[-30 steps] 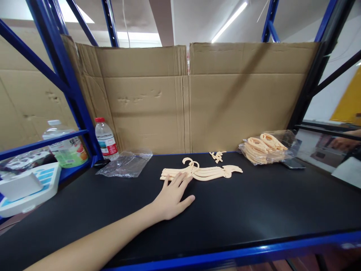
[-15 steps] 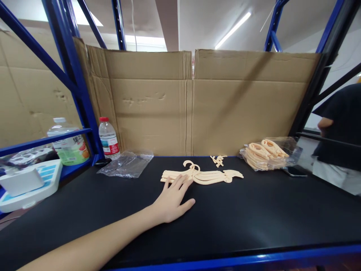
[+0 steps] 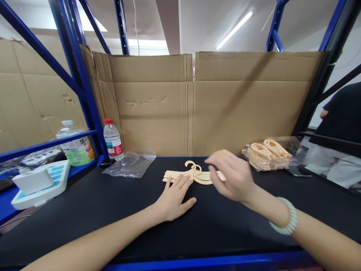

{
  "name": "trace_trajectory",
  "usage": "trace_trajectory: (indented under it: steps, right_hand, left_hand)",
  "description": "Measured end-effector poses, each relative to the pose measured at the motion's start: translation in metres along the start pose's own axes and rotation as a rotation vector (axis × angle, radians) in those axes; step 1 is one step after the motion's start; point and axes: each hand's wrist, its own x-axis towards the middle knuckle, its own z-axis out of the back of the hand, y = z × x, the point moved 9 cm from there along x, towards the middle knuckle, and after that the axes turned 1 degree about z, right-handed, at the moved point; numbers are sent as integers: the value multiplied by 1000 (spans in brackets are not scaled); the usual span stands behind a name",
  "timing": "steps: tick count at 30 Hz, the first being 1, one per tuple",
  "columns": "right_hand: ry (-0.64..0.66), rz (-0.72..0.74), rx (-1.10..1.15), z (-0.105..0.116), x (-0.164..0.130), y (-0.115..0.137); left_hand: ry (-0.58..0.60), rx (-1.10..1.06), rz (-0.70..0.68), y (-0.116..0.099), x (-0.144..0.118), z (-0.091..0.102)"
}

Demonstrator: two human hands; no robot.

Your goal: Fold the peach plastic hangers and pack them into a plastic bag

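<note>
Black shelf [image 3: 113, 210], hands on hangers [image 3: 186, 174], red-labelled bottle [image 3: 113, 140]

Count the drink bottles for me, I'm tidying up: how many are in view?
2. A red-capped water bottle stands against the cardboard by the blue post; a bigger white-capped bottle stands left of it, behind the blue rail. Others may be hidden.

water bottle [image 3: 113, 140], plastic bag [image 3: 129, 165], cardboard [image 3: 197, 105]
</note>
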Motion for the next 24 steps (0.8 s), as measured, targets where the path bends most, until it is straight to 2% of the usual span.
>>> trace_trajectory:
  steps: [2, 4, 6, 8, 11, 18, 24]
  right_hand:
    - [260, -150, -83, -53, -11, -23]
    - [514, -277, -167, -101, -36, -45]
    - [686, -362, -151, -135, -62, -59]
    - [791, -426, -90, -153, -80, -68]
    - [849, -441, -10, -160, -89, -74]
    - [857, -443, 12, -161, -93, -93]
    - [891, -389, 39, -166, -93, -98]
  left_hand:
    - [9, 10, 25, 1, 1, 0]
    - [20, 18, 45, 2, 4, 0]
    - [34, 22, 49, 3, 7, 0]
    - [53, 17, 39, 4, 10, -1]
    - [74, 6, 17, 7, 14, -4]
    - [60, 2, -3, 10, 16, -6]
    - [54, -1, 6, 9, 15, -4]
